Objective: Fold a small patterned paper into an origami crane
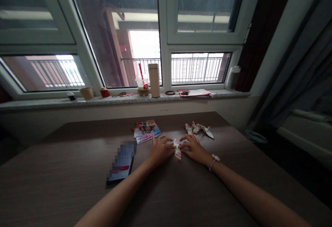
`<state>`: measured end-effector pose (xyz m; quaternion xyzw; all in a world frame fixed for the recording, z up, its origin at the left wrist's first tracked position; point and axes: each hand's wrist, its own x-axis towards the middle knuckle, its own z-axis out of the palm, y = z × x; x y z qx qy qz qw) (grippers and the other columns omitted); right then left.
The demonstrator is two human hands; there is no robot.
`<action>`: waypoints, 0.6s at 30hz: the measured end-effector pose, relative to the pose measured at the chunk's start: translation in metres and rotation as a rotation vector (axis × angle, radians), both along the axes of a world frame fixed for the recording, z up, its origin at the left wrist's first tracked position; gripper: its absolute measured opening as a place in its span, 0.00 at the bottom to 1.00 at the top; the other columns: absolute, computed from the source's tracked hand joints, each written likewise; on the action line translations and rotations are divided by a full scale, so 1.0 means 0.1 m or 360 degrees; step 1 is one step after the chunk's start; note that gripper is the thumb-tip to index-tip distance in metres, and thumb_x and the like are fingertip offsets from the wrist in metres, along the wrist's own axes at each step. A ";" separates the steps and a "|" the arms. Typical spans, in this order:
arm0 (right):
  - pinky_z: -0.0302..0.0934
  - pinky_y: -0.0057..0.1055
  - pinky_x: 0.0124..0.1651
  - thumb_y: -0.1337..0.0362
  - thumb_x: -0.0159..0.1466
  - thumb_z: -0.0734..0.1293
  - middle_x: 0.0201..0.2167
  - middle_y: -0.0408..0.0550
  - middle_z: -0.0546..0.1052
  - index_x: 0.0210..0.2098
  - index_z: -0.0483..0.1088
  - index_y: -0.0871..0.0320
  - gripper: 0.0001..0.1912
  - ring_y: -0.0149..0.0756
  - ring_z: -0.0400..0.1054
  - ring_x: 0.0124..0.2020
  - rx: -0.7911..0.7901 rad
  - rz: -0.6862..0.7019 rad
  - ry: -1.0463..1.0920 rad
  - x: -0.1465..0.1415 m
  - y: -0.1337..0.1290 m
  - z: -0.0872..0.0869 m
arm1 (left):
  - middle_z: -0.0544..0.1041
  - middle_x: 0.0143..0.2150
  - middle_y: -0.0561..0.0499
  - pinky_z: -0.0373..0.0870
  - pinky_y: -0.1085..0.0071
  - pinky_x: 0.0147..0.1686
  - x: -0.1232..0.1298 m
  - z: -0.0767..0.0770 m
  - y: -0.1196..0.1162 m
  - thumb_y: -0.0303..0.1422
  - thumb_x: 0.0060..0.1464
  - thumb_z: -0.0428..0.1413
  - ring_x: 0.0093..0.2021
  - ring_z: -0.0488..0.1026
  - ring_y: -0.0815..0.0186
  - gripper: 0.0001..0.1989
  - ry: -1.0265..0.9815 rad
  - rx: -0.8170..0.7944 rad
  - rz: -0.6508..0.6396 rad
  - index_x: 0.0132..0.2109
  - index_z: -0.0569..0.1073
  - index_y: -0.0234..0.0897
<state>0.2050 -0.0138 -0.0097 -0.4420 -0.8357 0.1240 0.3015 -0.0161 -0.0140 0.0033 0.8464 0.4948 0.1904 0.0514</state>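
A small piece of folded paper (177,152), white with red and orange print, lies on the brown table between my hands. It is narrow, with a pointed end toward me. My left hand (161,148) grips its left edge with thumb and fingertips. From the other side, my right hand (193,147) pinches its right edge, the fingers bent. A bracelet (213,161) circles my right wrist. Just beyond the right hand sit several folded paper figures (198,128) in similar printed paper, their shapes like origami cranes.
A phone (121,163), its screen partly blurred out, lies left of my left forearm. Printed paper leaflets (146,132) are stacked behind my left hand. On the windowsill (124,99) stand a tall flask (154,81), a plastic cup with a red straw (141,81) and a paper cup (86,93).
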 end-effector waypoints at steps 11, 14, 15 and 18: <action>0.33 0.57 0.66 0.67 0.61 0.68 0.46 0.41 0.76 0.36 0.76 0.46 0.08 0.41 0.59 0.57 0.0149 0.0060 -0.0054 -0.02 0.01 -0.01 | 0.67 0.62 0.56 0.30 0.30 0.60 -0.06 0.06 -0.02 0.44 0.54 0.58 0.66 0.51 0.46 0.13 0.0052 -0.0179 0.0038 0.48 0.76 0.61; 0.34 0.56 0.66 0.65 0.62 0.68 0.45 0.42 0.75 0.35 0.76 0.47 0.06 0.40 0.61 0.56 0.0161 0.0042 -0.0065 -0.03 0.00 -0.01 | 0.67 0.62 0.56 0.30 0.29 0.59 -0.06 0.07 -0.02 0.44 0.54 0.58 0.66 0.51 0.46 0.13 0.0078 -0.0182 0.0034 0.48 0.76 0.62; 0.34 0.56 0.66 0.65 0.62 0.67 0.45 0.42 0.75 0.35 0.76 0.47 0.05 0.40 0.61 0.55 0.0163 0.0037 -0.0075 -0.04 -0.01 -0.01 | 0.67 0.62 0.56 0.30 0.29 0.59 -0.06 0.08 -0.02 0.44 0.54 0.58 0.66 0.51 0.46 0.13 0.0089 -0.0180 0.0031 0.47 0.76 0.62; 0.33 0.56 0.66 0.64 0.64 0.66 0.45 0.43 0.74 0.36 0.74 0.50 0.05 0.40 0.61 0.55 0.0155 0.0013 -0.0096 -0.07 -0.01 -0.01 | 0.67 0.62 0.56 0.31 0.30 0.60 -0.07 0.10 -0.02 0.45 0.54 0.58 0.66 0.51 0.47 0.13 0.0108 -0.0170 0.0035 0.47 0.76 0.62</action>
